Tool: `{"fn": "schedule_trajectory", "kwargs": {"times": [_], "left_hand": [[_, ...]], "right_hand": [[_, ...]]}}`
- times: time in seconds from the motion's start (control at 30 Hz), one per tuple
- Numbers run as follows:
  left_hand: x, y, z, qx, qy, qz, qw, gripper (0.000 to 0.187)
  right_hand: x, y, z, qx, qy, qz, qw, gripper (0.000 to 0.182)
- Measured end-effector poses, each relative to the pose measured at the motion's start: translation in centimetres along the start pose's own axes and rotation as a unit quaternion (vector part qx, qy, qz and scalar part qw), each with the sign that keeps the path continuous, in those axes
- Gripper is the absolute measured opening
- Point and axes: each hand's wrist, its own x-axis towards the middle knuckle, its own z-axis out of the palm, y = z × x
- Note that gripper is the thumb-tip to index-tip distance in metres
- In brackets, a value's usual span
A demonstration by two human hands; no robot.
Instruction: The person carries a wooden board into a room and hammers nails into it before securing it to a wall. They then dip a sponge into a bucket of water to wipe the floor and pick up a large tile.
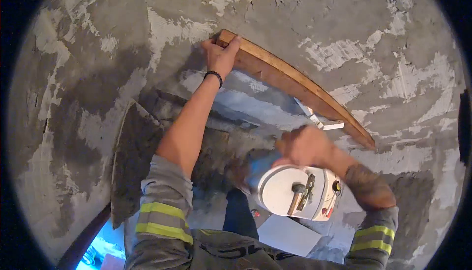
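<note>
A long wooden board [295, 80] lies against the rough plastered wall, slanting down to the right. My left hand [221, 56] grips its upper left end, thumb on top and fingers round the edge. Below the board, my right hand [305, 147] is closed and smeared by motion. It seems to hold something blurred and blue [263, 169], too smeared to name. Under that hand stands a white round-topped device [280, 191] with a hammer [296, 196] lying on it. Between the board and my right hand, a folded white rule [319, 121] shows.
Rough wall with patches of plaster [339, 53] surrounds the board. A flat pale sheet [287, 235] lies below the device. A dark slab edge [132, 157] stands left of my left forearm. Bright blue light [105, 243] shows at the lower left.
</note>
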Motion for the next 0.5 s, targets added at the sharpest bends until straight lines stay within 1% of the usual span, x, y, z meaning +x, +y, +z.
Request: {"fn": "schedule_trajectory", "kwargs": {"times": [0.03,0.07,0.1,0.17,0.2,0.23,0.27,0.33,0.37,0.4,0.43,0.47,0.5], "left_hand": [[-0.1,0.3,0.0,0.000,0.005,0.004,1.000,0.086],[-0.1,-0.1,0.1,0.000,0.001,0.001,1.000,0.086],[-0.4,-0.7,0.2,-0.001,-0.018,-0.007,1.000,0.086],[1.2,0.1,0.0,-0.005,-0.022,0.003,1.000,0.086],[0.2,0.2,0.0,-0.011,-0.028,-0.015,0.999,0.086],[-0.1,0.6,-0.2,-0.018,-0.027,-0.027,0.999,0.086],[0.3,0.4,-0.2,-0.015,-0.028,-0.024,0.999,0.086],[0.6,-0.6,0.3,0.005,-0.007,0.009,1.000,0.087],[-0.5,-0.3,0.1,0.006,-0.013,0.003,1.000,0.087],[-1.4,0.1,-0.3,-0.013,-0.035,-0.008,0.999,0.087],[-0.5,1.3,-0.6,-0.038,-0.043,-0.003,0.998,0.088],[-0.3,1.0,0.0,-0.039,-0.050,-0.005,0.998,0.088],[-0.3,0.1,0.2,-0.026,-0.039,-0.007,0.999,0.087]], "right_hand": [[0.9,3.6,0.0,0.008,-0.040,0.180,0.983,0.054],[1.2,4.9,-0.4,0.017,-0.083,0.356,0.931,0.056],[0.5,3.9,0.3,0.024,-0.089,0.358,0.929,0.056],[0.5,2.1,0.6,0.003,0.023,0.219,0.975,0.050],[0.0,0.0,0.9,0.005,0.067,0.154,0.986,0.047],[0.0,-1.4,0.4,-0.003,0.014,0.061,0.998,0.047],[0.3,-0.4,-0.5,-0.002,0.017,0.061,0.998,0.047],[0.6,2.2,-1.6,0.019,-0.096,0.179,0.979,0.054],[0.2,1.7,-1.0,0.025,-0.101,0.183,0.978,0.054],[0.3,1.2,0.0,0.037,-0.060,0.200,0.977,0.054],[1.3,1.9,0.4,0.034,-0.006,0.209,0.977,0.053],[1.3,1.3,0.9,0.045,0.036,0.229,0.972,0.053],[1.0,-1.0,-0.1,0.031,0.006,0.152,0.988,0.052]]}}
